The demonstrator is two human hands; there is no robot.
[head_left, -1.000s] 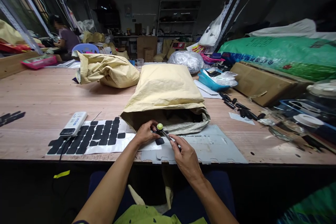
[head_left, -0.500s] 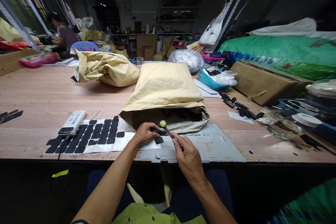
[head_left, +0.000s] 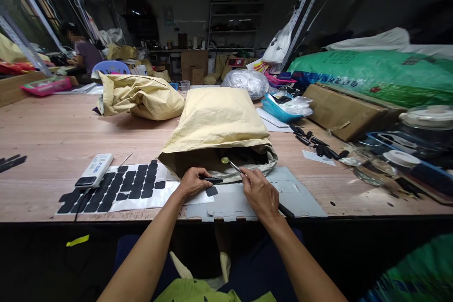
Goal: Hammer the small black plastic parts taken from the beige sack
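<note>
Work is looking partly done, by judgement, since both hands are holding things. The left hand (head_left: 194, 182) is grasping a slender, glossy black piece (head_left: 213, 180) just outside the open mouth of a pale yellow paper sack (head_left: 222, 118). The right hand (head_left: 261, 192) is having its grip closed around a thin metal rod (head_left: 234, 166) with a black handle and a round yellow-green tip; that tip is hovering apart from the black piece, against the sack's opening.

Black rounded-square pads (head_left: 146, 194) are covering much of a white sheet (head_left: 170, 194), so plenty are remaining; its bare stretches are suggesting that others are used. One pad is lying at the sheet's right end. Dark shapes are showing inside the sack, too dim for counting. More slim black parts (head_left: 319, 150) are lying on the pinkish wooden worktop (head_left: 38, 122); whether these are finished, one cannot tell.
</note>
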